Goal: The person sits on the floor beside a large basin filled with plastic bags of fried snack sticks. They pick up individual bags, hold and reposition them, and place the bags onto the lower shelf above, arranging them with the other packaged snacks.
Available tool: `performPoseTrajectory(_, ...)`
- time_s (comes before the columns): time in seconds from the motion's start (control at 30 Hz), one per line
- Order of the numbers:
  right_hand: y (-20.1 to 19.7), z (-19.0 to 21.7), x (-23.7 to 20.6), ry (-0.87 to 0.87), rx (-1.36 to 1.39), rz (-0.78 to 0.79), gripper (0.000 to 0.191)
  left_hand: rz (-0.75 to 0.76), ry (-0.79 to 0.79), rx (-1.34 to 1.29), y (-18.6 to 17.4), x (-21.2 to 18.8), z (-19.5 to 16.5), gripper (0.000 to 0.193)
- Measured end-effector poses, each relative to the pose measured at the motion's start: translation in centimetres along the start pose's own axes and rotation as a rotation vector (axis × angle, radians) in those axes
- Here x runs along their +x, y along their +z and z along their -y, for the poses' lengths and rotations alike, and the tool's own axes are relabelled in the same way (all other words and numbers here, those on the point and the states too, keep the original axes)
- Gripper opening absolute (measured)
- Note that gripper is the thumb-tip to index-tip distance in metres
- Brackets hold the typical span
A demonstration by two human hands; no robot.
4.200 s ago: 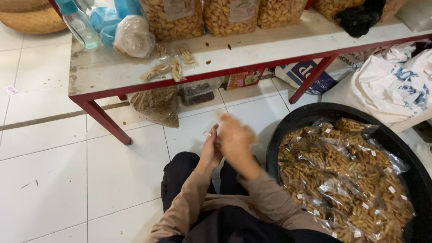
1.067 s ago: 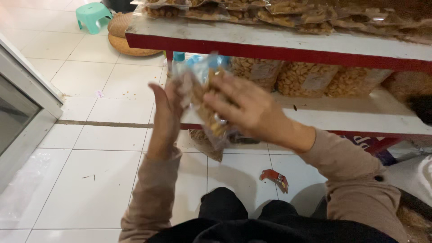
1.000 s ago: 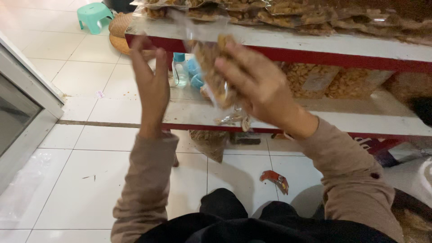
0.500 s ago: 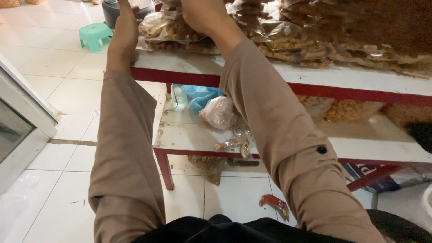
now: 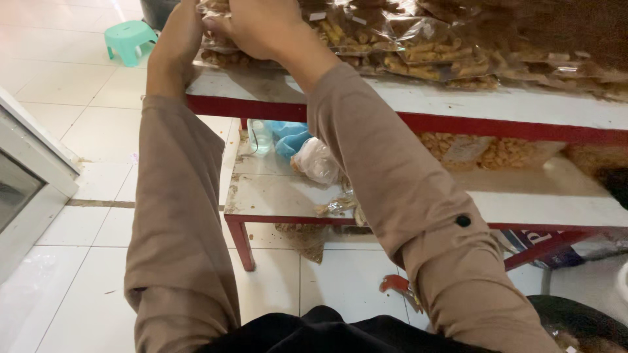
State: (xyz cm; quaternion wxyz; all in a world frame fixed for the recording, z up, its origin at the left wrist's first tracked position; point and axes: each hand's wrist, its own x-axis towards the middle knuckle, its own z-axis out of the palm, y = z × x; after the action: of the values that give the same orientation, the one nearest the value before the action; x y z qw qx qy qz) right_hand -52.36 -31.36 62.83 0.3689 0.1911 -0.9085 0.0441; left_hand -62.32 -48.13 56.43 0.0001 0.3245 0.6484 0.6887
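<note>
1. At 12 o'clock, on the upper shelf point(image 5: 405, 98) of the white-topped, red-edged rack, both my hands rest on a clear snack bag point(image 5: 219, 46) at the shelf's left end.
2. My right hand point(image 5: 261, 26) lies over the top of that bag, fingers curled down onto it. The fingertips are hidden, so I cannot tell whether they pinch the plastic or only press it.
3. My left hand point(image 5: 183, 29) is at the bag's 9 o'clock side, flat against it; its fingers run out of frame, so I cannot tell its grip either.
4. To the bag's 3 o'clock, more snack bags point(image 5: 418, 42) of brown sticks lie piled along the shelf, touching one another.
5. Lower shelf point(image 5: 275, 196), at 6 o'clock from the bag: a clear bottle point(image 5: 260, 136), a blue plastic bag point(image 5: 291, 136) just beside it, and a knotted clear bag point(image 5: 317, 162) next to that.
6. Green stool point(image 5: 131, 40) on the tiled floor at 10 o'clock, well apart from the rack.
7. Both sleeves are tan; the right cuff shows a dark button.
</note>
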Motion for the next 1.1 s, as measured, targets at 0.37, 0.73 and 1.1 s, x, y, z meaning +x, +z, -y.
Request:
performPoseTrajectory(0.37, -12.6, -4.8, -14.0, 0.083, 0.535, -0.188, 0.053, -0.35, 0.233, 0.152, -1.0, -1.7, -2.7, 0.079)
performPoseTrajectory(0.73, -20.0, -2.7, -81.2, 1.378, -0.783, 0.038, 0.081, -0.378, 0.295, -0.067, 29.2, -36.8, 11.8, 0.049)
performPoseTrajectory(1.1, -19.8, 9.3, -106.0, 1.612, -0.304, 1.158, 0.081, 0.805, -0.468, -0.184, 54.5, -60.9, 21.7, 0.039)
